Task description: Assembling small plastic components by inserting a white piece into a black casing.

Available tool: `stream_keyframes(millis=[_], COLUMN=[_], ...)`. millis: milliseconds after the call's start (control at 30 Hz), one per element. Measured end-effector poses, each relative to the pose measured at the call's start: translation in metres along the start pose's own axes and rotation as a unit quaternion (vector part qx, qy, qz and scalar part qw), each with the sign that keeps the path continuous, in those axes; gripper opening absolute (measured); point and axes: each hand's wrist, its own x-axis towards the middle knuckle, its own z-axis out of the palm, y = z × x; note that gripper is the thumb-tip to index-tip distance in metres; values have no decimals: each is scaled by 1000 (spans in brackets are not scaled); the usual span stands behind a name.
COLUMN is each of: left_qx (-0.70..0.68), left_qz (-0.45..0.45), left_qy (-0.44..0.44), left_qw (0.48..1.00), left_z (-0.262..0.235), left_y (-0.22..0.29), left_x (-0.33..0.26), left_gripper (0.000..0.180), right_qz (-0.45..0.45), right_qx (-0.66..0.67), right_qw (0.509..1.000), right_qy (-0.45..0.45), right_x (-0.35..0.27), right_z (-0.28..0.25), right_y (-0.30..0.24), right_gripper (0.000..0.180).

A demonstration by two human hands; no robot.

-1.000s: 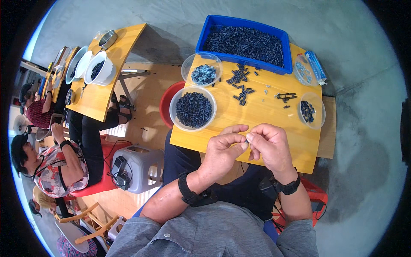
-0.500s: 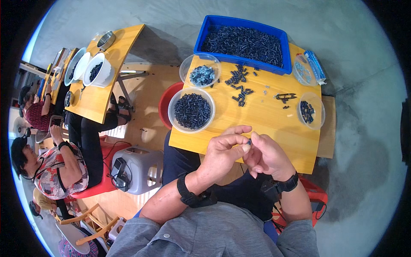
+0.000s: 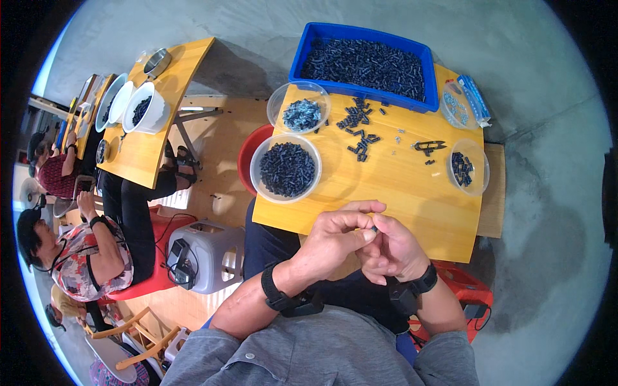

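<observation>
Above my lap, by the near edge of the wooden table [image 3: 386, 193], my two hands meet at the fingertips. My left hand [image 3: 340, 235] pinches a small dark part [image 3: 374, 228] between thumb and forefinger. The right hand [image 3: 398, 248] is closed against the same part, its thumb beside it and its other fingers curled in; most of the piece is hidden. A round tub of short dark cylindrical parts [image 3: 286, 168] stands nearest my left hand. Behind it is a clear tub with blue and dark pieces [image 3: 301, 116]. Loose dark parts [image 3: 362, 141] lie mid-table.
A large blue tray [image 3: 367, 96] full of dark parts stands at the back. Thread snips [image 3: 429, 147], a small clear tub [image 3: 473, 186], a lidded tub of light-blue pieces [image 3: 454, 112] and a blue packet [image 3: 474, 101] lie right. People sit at another table [image 3: 154, 151] leftward.
Both hands have come slightly nearer to me, still joined at the small part. The right fingers are curled in more. The view has shifted a little.
</observation>
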Motion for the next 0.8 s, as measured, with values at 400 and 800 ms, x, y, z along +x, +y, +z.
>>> stream_keyframes(millis=[400, 800], left_qx=[31, 88], left_qz=[-54, 19], left_qy=[-17, 11], left_qw=[998, 996], left_z=[-6, -19], left_y=[5, -42], left_x=[0, 18], left_gripper=[18, 33], right_qz=[-19, -211], right_qx=[33, -396], right_qw=[991, 831], right_qy=[127, 327], right_x=[6, -25], right_z=[21, -14], right_y=[9, -29], right_gripper=[43, 33])
